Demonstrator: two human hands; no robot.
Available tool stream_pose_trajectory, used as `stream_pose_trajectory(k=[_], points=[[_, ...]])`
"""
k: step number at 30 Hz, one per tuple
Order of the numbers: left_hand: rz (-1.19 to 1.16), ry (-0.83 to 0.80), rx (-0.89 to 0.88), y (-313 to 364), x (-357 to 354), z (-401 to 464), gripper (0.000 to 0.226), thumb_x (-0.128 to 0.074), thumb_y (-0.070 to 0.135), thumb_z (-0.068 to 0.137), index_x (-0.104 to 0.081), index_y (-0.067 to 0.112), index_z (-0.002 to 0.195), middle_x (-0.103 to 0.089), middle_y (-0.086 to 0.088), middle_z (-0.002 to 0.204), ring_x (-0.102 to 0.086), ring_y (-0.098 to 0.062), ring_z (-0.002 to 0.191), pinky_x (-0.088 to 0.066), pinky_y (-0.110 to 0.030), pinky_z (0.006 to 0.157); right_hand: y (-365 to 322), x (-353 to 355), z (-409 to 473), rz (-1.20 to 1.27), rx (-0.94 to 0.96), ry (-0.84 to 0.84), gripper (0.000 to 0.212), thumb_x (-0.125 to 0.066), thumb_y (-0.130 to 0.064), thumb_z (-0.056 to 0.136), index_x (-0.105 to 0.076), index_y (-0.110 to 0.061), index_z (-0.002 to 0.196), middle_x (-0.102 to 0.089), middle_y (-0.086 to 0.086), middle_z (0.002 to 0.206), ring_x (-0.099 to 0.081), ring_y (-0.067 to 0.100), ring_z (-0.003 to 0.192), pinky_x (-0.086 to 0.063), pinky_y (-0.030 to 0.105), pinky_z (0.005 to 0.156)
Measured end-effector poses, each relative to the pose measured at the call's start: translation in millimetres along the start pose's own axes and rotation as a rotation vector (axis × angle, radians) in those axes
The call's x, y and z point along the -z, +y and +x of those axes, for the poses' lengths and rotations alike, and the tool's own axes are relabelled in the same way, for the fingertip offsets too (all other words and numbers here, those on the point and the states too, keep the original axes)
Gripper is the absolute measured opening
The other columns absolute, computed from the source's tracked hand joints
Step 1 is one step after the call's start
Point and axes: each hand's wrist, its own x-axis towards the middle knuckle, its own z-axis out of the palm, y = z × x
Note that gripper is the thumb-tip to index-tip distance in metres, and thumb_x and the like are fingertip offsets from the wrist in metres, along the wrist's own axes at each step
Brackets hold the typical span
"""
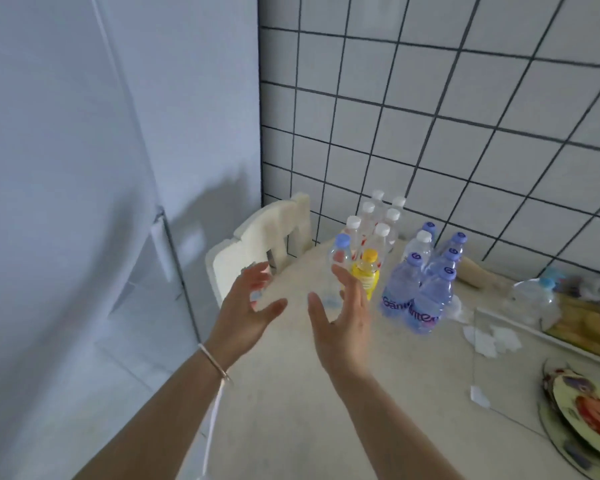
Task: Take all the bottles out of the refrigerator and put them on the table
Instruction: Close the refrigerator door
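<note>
The white refrigerator (84, 202) is filling the left side, its door closed. Just right of it a white chair (257, 244) is standing against the table (291, 393) edge. The left hand (246, 306), wearing a thin bracelet (215, 362) at the wrist, is hovering spread-fingered and holding nothing above the table's near corner. The right hand (343, 317) is hovering beside it, palm turned toward the left hand, fingers spread and gripping nothing; its fingertips are overlapping a clear bottle with a pale blue cap (338, 258), and contact cannot be told through the blur. Just beside that one a yellow bottle (364, 275) is standing upright. Behind them a cluster of clear white-capped bottles (374, 223) is standing near the tiled wall (430, 116). Further right a group of purple-capped water bottles (426, 282) is standing upright on the table. At the far right a patterned plate (582, 410) is lying on the table
</note>
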Motion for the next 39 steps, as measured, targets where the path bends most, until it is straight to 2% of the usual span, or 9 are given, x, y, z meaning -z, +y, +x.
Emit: stream_pose_trajectory(k=[2, 9, 14, 16, 21, 24, 30, 35, 39], points=[[0.082, 0.057, -0.027, 3.6, 24.9, -39.3, 0.064, -0.075, 0.02, 0.078, -0.042, 0.025, 0.133, -0.053, 0.005, 0.125, -0.052, -0.009, 0.112, -0.041, -0.019, 0.088, -19.1, 1.5, -21.5, 0.02, 0.08, -0.047, 0.053, -0.051, -0.042, 0.081, -0.05, -0.013, 0.125, -0.047, -0.015, 0.119, -0.044, 0.002, 0.111, -0.035, 0.016, 0.095], [0.26, 0.26, -0.027, 32.2, 104.3, -152.1, 0.062, -0.073, 0.026, 0.08, -0.042, 0.027, 0.133, -0.052, 0.01, 0.124, -0.052, -0.009, 0.116, -0.046, -0.03, 0.097, -92.2, -7.6, -93.6, 0.108, 0.193, -0.29, 0.059, -0.049, -0.047, 0.081, -0.047, -0.014, 0.13, -0.044, -0.012, 0.121, -0.036, -0.002, 0.113, -0.025, 0.008, 0.094], [0.284, 0.481, -0.135, 59.2, 163.0, -201.2, 0.053, -0.073, 0.019, 0.08, -0.048, 0.028, 0.125, -0.059, 0.005, 0.119, -0.059, -0.011, 0.106, -0.048, -0.022, 0.089, -154.4, -30.7, -122.6, 0.156, 0.291, -0.415, 0.051, -0.06, -0.029, 0.088, -0.042, -0.018, 0.134, -0.047, -0.005, 0.13, -0.033, 0.0, 0.114, -0.027, 0.017, 0.097], [0.281, 0.575, -0.16, 68.5, 185.3, -214.4, 0.047, -0.071, 0.015, 0.08, -0.051, 0.031, 0.119, -0.061, 0.007, 0.114, -0.061, -0.008, 0.1, -0.047, -0.009, 0.081, -177.5, -40.9, -132.4, 0.172, 0.318, -0.463, 0.05, -0.057, -0.031, 0.09, -0.04, -0.022, 0.136, -0.045, -0.004, 0.135, -0.035, 0.0, 0.118, -0.027, 0.017, 0.097], [0.019, 0.831, -0.209, 93.6, 242.3, -214.3, 0.03, -0.068, 0.007, 0.083, -0.054, 0.021, 0.106, -0.06, 0.008, 0.098, -0.06, -0.004, 0.089, -0.047, -0.003, 0.069, -229.2, -77.3, -140.4, 0.17, 0.425, -0.498, 0.053, -0.042, -0.042, 0.09, -0.035, -0.028, 0.141, -0.039, -0.004, 0.145, -0.035, 0.015, 0.134, -0.033, 0.037, 0.11], [0.071, 0.793, -0.206, 94.3, 266.7, -203.7, 0.031, -0.069, 0.018, 0.083, -0.051, 0.03, 0.106, -0.056, 0.006, 0.108, -0.057, -0.002, 0.092, -0.045, -0.006, 0.069, -248.3, -98.9, -149.0, 0.117, 0.44, -0.493, 0.05, -0.041, -0.037, 0.097, -0.026, -0.034, 0.145, -0.031, -0.007, 0.152, -0.027, 0.013, 0.14, -0.029, 0.039, 0.114], [0.128, 0.633, -0.128, 67.8, 304.8, -186.5, 0.049, -0.067, 0.037, 0.083, -0.048, 0.024, 0.127, -0.042, 0.011, 0.117, -0.047, -0.008, 0.109, -0.047, -0.029, 0.093, -274.8, -133.0, -175.9, 0.037, 0.432, -0.412, 0.062, -0.04, -0.04, 0.096, -0.01, -0.028, 0.149, -0.022, -0.008, 0.156, -0.026, 0.012, 0.142, -0.031, 0.027, 0.109], [0.12, 0.512, -0.16, 52.1, 343.4, -178.0, 0.047, -0.065, 0.043, 0.083, -0.049, 0.026, 0.123, -0.048, 0.011, 0.116, -0.053, -0.009, 0.109, -0.05, -0.034, 0.096, -300.8, -172.3, -189.8, -0.048, 0.474, -0.327, 0.063, -0.046, -0.038, 0.095, -0.017, -0.022, 0.149, -0.032, 0.0, 0.152, -0.032, 0.016, 0.138, -0.039, 0.029, 0.103], [0.055, 0.56, -0.133, 44.7, 383.1, -169.6, 0.045, -0.065, 0.041, 0.083, -0.05, 0.021, 0.121, -0.051, 0.005, 0.113, -0.056, -0.014, 0.105, -0.051, -0.031, 0.091, -322.1, -208.7, -195.1, -0.094, 0.506, -0.355, 0.063, -0.049, -0.039, 0.094, -0.021, -0.022, 0.148, -0.033, -0.001, 0.15, -0.033, 0.015, 0.135, -0.041, 0.031, 0.102]])
